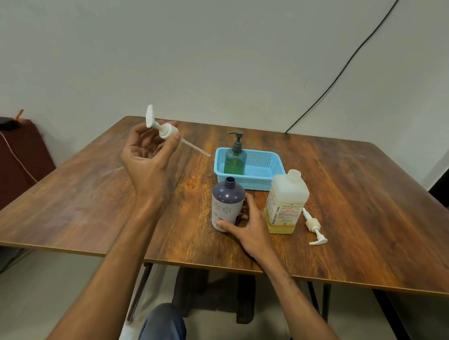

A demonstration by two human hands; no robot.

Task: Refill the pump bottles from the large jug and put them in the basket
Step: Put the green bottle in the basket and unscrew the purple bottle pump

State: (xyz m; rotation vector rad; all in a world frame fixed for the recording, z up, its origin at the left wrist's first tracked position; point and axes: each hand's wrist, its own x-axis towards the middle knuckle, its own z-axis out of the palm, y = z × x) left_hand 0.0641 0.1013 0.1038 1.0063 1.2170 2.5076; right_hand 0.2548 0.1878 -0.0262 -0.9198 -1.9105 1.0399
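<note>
Purple bottle (228,196) open, white pump (165,130) out.
Left hand (149,162) held the white pump aloft, fingers pinched on its collar; right hand (251,224) gripped the bottle's base, fingers curled round it. Jug (286,203) stood uncapped just right of it, second pump (313,226) lying on the tabletop (362,192). Green bottle (235,158) stood in the blue basket (259,183).

purple bottle (227,204): standing upright, neck open, before blue basket (257,182)
green bottle (235,161): standing capped inside basket
jug (286,203): standing uncapped beside purple bottle
white pump (165,131): tilting in the air
cream pump (313,226): lying beside jug
</note>
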